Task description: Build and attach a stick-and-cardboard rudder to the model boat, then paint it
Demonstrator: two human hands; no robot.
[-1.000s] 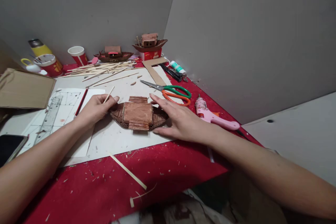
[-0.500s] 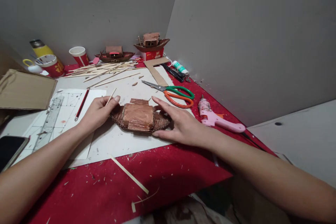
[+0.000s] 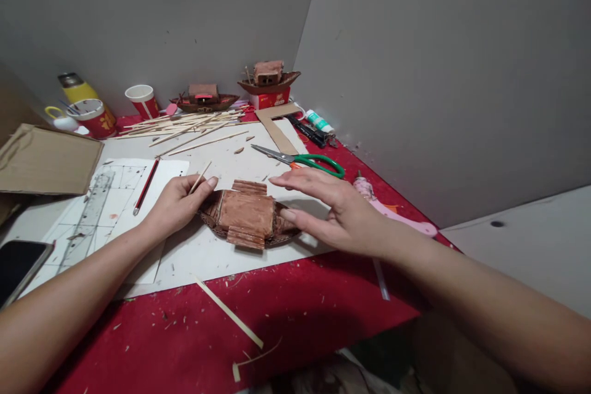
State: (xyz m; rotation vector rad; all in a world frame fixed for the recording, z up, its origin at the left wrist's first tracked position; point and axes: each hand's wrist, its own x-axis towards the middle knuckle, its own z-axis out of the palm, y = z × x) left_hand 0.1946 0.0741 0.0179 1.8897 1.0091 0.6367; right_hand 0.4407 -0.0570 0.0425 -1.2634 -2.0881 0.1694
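Note:
A brown model boat with a boxy cabin roof and slatted flaps at the roof's far and near sides sits on the white board before me. At its left end is my left hand, closed, with a thin wooden stick pinched between thumb and fingers; whether those fingers also grip the boat's tip is hidden. Over the boat's right end reaches my right hand, open, thumb and fingers apart. Its thumb tip overlaps the right end of the boat in view; I cannot tell if it touches.
Scissors lie behind my right hand, a pink glue gun to its right. Several wooden sticks and two more model boats, one dark, one raised, are at the back. A ruler, pencil and phone lie left.
My right hand has loosened from around the boat's right end and lifted, its fingers now extended. The boat's near flap shows lower and sticks out more. My left hand keeps the stick.

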